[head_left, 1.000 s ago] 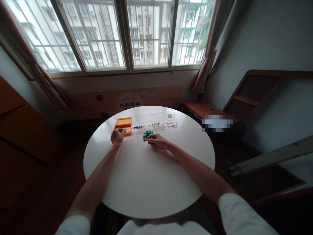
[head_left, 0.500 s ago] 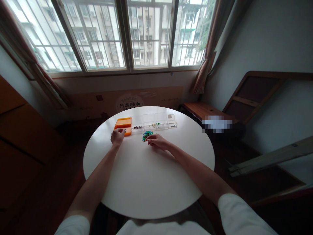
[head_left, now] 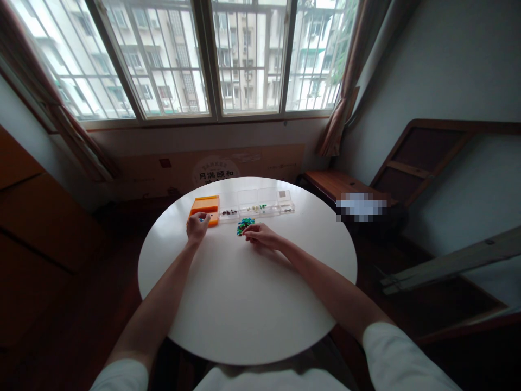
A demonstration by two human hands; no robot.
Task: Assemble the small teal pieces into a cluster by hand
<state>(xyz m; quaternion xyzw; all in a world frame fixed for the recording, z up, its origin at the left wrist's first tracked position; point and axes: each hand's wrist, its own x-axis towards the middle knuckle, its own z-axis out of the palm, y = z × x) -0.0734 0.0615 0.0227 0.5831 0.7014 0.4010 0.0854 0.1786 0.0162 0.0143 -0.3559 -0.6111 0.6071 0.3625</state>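
My left hand (head_left: 197, 227) is at the near left part of an open orange box (head_left: 205, 203), its fingers curled together over the lower tray. A small dark bit shows in that tray beside the fingertips. Whatever the fingers hold is too small to make out. My right hand (head_left: 261, 236) rests on the table at the right edge of a pile of small blue, green and dark pieces (head_left: 245, 225). Its thumb and fingers are drawn together at the pile's near side, and their contents cannot be made out.
Behind the pile, a row of clear plastic boxes with raised lids (head_left: 248, 196) holds small dark, pale and green pieces. Everything stands on a round white table (head_left: 244, 304). A wooden bench (head_left: 337, 183) is beyond it on the right, below the window.
My left hand has shifted slightly right and its fingers have moved over the orange box's tray, where a dark bit now shows. My right hand has stayed by the pile.
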